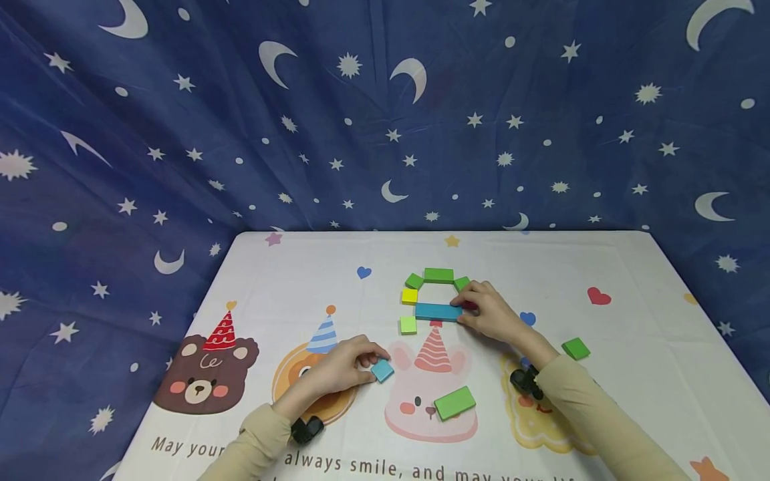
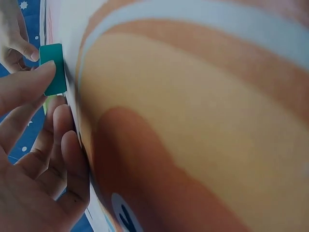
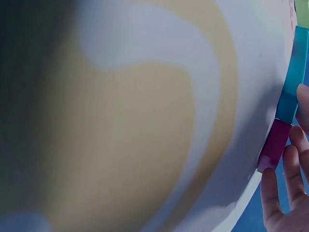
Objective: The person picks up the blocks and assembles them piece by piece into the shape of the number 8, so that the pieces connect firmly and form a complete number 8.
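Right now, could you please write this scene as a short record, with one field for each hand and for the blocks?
Left hand: pinches small blue block
Right hand: seems to pinch right end of long blue block
Beside right fingers: magenta block
Arch beyond long blue block: three green blocks
Left side: yellow block; light green block nearer the person, apart from yellow
Loose: green block on rabbit print; green block near right sleeve
Surface: white printed cloth
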`<state>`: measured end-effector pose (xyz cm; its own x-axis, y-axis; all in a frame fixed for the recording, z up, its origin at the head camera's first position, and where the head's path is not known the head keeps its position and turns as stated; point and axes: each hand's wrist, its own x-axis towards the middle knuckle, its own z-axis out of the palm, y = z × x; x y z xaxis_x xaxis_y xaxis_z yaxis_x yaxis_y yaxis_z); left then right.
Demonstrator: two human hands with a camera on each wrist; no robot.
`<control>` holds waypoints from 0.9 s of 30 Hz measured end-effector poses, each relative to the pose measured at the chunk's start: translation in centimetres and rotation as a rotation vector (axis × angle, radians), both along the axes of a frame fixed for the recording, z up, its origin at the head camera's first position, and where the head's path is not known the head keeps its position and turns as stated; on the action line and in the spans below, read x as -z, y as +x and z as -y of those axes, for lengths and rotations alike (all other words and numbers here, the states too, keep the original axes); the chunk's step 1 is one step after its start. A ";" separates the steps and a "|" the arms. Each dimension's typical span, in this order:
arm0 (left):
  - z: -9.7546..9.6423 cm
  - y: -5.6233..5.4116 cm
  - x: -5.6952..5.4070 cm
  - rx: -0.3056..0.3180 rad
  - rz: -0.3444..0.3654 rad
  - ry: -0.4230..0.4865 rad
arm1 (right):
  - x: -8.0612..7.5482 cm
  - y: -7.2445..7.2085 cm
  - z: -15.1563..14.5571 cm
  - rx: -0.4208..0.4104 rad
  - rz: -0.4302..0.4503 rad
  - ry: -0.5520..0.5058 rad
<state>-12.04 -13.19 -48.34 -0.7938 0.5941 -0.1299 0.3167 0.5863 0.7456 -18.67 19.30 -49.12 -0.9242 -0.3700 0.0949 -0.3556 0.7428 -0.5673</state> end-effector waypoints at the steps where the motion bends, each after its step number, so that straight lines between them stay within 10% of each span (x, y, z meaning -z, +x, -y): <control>1: 0.0 0.0 0.0 0.000 -0.001 0.000 | 0.0 0.0 0.0 0.001 0.005 0.001; 27: -2.1 -0.7 -0.1 -0.075 -0.088 -0.039 | 0.1 -0.1 0.0 0.004 0.023 0.007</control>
<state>-12.70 -11.08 -48.20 -0.8451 0.5286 -0.0802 0.3339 0.6389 0.6930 -18.75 19.33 -49.18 -0.9275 -0.3671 0.0705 -0.3395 0.7481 -0.5702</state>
